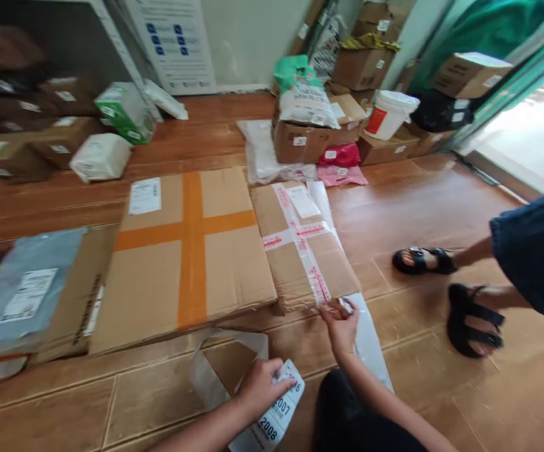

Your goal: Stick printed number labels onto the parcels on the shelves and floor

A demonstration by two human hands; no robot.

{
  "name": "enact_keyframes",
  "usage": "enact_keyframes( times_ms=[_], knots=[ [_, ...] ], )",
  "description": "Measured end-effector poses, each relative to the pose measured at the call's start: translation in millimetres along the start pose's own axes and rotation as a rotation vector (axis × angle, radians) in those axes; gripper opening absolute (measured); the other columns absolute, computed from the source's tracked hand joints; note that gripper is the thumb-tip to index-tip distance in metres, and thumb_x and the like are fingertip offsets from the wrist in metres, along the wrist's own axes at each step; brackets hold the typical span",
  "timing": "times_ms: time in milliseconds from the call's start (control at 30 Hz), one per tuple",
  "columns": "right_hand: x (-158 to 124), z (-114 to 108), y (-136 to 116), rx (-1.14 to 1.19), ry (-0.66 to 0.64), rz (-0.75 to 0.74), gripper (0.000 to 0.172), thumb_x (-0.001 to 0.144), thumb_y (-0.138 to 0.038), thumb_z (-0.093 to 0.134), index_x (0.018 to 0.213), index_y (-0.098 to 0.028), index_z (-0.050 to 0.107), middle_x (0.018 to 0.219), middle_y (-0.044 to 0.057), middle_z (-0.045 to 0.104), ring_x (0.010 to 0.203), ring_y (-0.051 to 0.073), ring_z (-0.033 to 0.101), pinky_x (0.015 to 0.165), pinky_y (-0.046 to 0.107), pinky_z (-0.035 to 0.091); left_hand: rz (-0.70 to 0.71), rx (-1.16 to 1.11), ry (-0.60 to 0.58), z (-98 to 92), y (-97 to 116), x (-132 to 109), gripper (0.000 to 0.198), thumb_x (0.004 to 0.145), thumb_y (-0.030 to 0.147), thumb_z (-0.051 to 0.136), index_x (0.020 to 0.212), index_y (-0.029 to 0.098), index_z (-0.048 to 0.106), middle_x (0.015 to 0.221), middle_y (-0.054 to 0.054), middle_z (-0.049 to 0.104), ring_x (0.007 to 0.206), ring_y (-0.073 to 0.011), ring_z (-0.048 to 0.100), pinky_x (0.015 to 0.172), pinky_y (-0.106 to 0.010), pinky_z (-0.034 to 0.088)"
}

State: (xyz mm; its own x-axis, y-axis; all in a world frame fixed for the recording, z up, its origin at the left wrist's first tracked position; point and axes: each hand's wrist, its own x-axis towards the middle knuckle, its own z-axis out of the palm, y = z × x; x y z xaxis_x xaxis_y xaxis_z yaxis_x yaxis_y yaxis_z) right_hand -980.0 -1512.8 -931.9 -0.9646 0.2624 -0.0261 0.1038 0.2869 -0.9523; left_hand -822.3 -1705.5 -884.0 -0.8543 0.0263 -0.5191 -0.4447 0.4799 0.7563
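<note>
My left hand [261, 384] is closed on a white sheet of numbered barcode labels [278, 414] low in the view, over a flat translucent bag [215, 370] on the floor. My right hand [342, 323] pinches a small white sticker at the near edge of a brown cardboard parcel [300, 257] crossed with red-and-white tape. A white plastic mailer [370, 342] lies beneath that parcel. To its left lies a larger cardboard box [182, 257] with an orange tape cross.
Another person's sandalled feet [445, 285] and dark clothing [535, 257] stand at right. A grey mailer on a box [31, 295] lies at left. Boxes, a white bucket [389, 113], pink bags [340, 164] and sacks line the back wall.
</note>
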Motion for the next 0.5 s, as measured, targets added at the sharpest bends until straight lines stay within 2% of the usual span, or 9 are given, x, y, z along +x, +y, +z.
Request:
enact_keyframes(
  times_ms=[67, 100, 133, 200, 233, 267, 333, 400, 500],
  knots=[
    [0.2, -6.9, -8.9, -0.099, 0.086, 0.066, 0.056, 0.055, -0.050, 0.086, 0.091, -0.017, 0.059, 0.077, 0.001, 0.066, 0.062, 0.016, 0.059, 0.060, 0.028, 0.047, -0.006, -0.002, 0.015, -27.7, 4.2, -20.5, 0.032, 0.078, 0.046, 0.066, 0.066, 0.016, 0.064, 0.061, 0.003, 0.053, 0.064, -0.0126, 0.047, 0.060, -0.024, 0.028],
    [-3.1, -10.3, -19.5, -0.153, 0.022, 0.056, 0.048, 0.059, -0.053, 0.083, 0.081, -0.017, 0.060, 0.068, 0.000, 0.063, 0.058, 0.015, 0.056, 0.057, 0.027, 0.044, -0.008, -0.034, 0.014, -43.2, 5.2, -34.3, 0.033, 0.080, 0.047, 0.063, 0.068, 0.016, 0.066, 0.061, 0.003, 0.053, 0.063, -0.0127, 0.047, 0.060, -0.025, 0.028],
    [-9.1, -12.8, -35.0, -0.193, -0.138, 0.018, 0.041, 0.069, -0.056, 0.076, 0.070, -0.018, 0.059, 0.060, 0.000, 0.059, 0.055, 0.015, 0.053, 0.055, 0.027, 0.041, -0.008, -0.074, -0.003, -58.9, 4.8, -50.2, 0.035, 0.083, 0.048, 0.060, 0.071, 0.016, 0.069, 0.061, 0.002, 0.054, 0.063, -0.0129, 0.048, 0.059, -0.025, 0.029],
    [-29.4, -11.8, -78.8, -0.208, -0.656, -0.100, 0.042, 0.081, -0.055, 0.063, 0.062, -0.018, 0.064, 0.058, 0.004, 0.062, 0.055, 0.016, 0.055, 0.055, 0.028, 0.042, 0.033, -0.152, -0.053, -87.3, -1.3, -84.2, 0.043, 0.088, 0.052, 0.052, 0.076, 0.016, 0.073, 0.067, -0.001, 0.059, 0.066, -0.0143, 0.053, 0.062, -0.024, 0.034],
    [-42.9, -6.8, -104.4, -0.203, -0.987, -0.159, 0.035, 0.081, -0.052, 0.066, 0.073, -0.019, 0.072, 0.069, 0.006, 0.069, 0.062, 0.018, 0.061, 0.059, 0.028, 0.045, 0.064, -0.186, -0.058, -98.7, -6.7, -100.2, 0.046, 0.089, 0.053, 0.051, 0.076, 0.016, 0.074, 0.075, -0.003, 0.062, 0.072, -0.0157, 0.056, 0.067, -0.024, 0.038],
    [-57.8, 1.9, -129.9, -0.186, -1.264, -0.202, 0.038, 0.076, -0.048, 0.073, 0.103, -0.022, 0.073, 0.091, 0.009, 0.074, 0.079, 0.021, 0.066, 0.067, 0.028, 0.049, 0.088, -0.223, -0.039, -107.6, -13.0, -114.1, 0.048, 0.089, 0.055, 0.051, 0.074, 0.016, 0.074, 0.084, -0.006, 0.064, 0.079, -0.0175, 0.059, 0.072, -0.025, 0.040],
    [-89.9, 29.0, -172.5, -0.090, -1.579, -0.244, 0.080, 0.064, -0.044, 0.084, 0.136, -0.026, 0.054, 0.123, 0.012, 0.066, 0.104, 0.026, 0.064, 0.079, 0.030, 0.051, 0.083, -0.326, 0.070, -117.9, -27.0, -133.4, 0.050, 0.087, 0.056, 0.052, 0.069, 0.015, 0.074, 0.093, -0.009, 0.063, 0.086, -0.0191, 0.060, 0.078, -0.026, 0.042],
    [-121.3, 64.0, -195.3, 0.013, -1.615, -0.122, 0.067, 0.068, -0.046, 0.081, 0.126, -0.021, 0.060, 0.111, 0.012, 0.070, 0.091, 0.022, 0.067, 0.072, 0.028, 0.051, 0.020, -0.459, 0.231, -120.3, -40.4, -141.8, 0.052, 0.086, 0.059, 0.053, 0.067, 0.015, 0.071, 0.082, -0.007, 0.060, 0.078, -0.0172, 0.057, 0.072, -0.025, 0.043],
    [-159.4, 112.3, -195.6, 0.028, -1.431, 0.117, 0.042, 0.072, -0.054, 0.074, 0.089, -0.015, 0.067, 0.077, 0.006, 0.068, 0.065, 0.014, 0.060, 0.060, 0.025, 0.046, -0.096, -0.639, 0.452, -119.6, -59.0, -145.2, 0.056, 0.080, 0.067, 0.054, 0.065, 0.015, 0.066, 0.063, -0.002, 0.053, 0.060, -0.0136, 0.048, 0.056, -0.024, 0.038]
  ],
)
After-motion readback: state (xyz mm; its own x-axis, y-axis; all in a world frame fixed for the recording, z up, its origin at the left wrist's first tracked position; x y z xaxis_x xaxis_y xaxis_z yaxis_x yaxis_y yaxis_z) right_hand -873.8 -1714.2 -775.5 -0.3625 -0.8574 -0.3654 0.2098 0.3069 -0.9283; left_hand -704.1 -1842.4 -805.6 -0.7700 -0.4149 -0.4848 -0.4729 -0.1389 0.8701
